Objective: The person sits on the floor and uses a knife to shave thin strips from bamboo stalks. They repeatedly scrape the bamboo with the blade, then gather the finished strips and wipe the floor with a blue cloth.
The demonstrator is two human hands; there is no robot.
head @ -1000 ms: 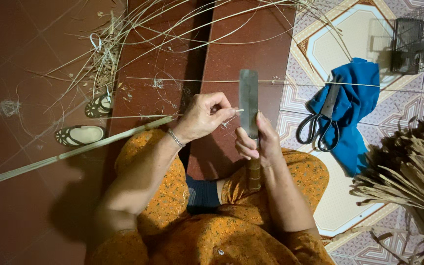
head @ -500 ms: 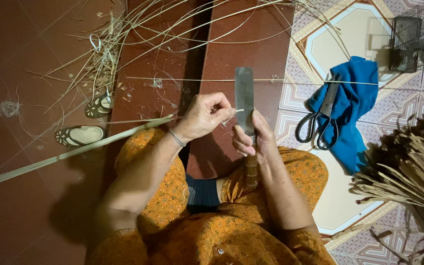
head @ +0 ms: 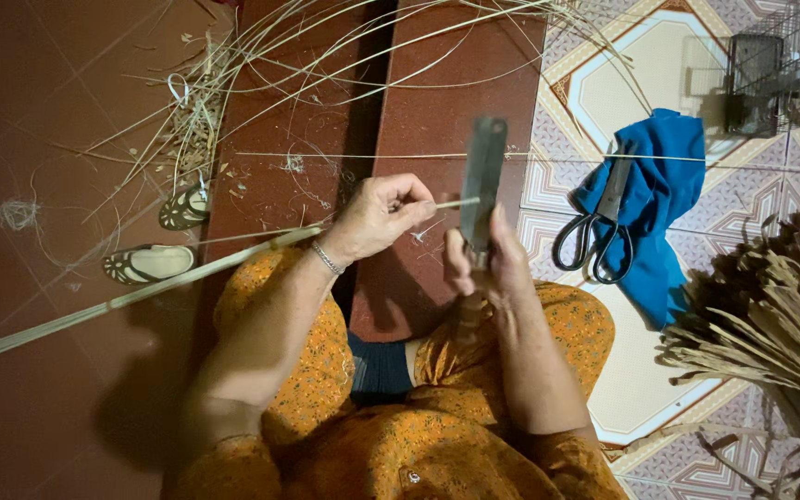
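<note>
Head view. Blade [head: 483, 181] raised slightly higher than half a second ago, upright above the lap, right hand [head: 488, 264] clamped on its lower end. Left hand [head: 377, 218] pinching a thin reed strip [head: 456, 202] against the blade edge, wrist bent. Scissors [head: 599, 227] unmoved on blue cloth [head: 664, 199].

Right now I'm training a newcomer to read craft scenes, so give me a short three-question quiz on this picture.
1. True or false: the scissors lie on the blue cloth.
2. What does the right hand hold? A) a broad flat blade B) a sandal C) a cup
3. What does the left hand pinch between its fingertips?

Key:
1. True; their handles hang over its edge onto the tiled floor.
2. A; the blade stands upright.
3. A thin pale strip, held against the blade.
</note>
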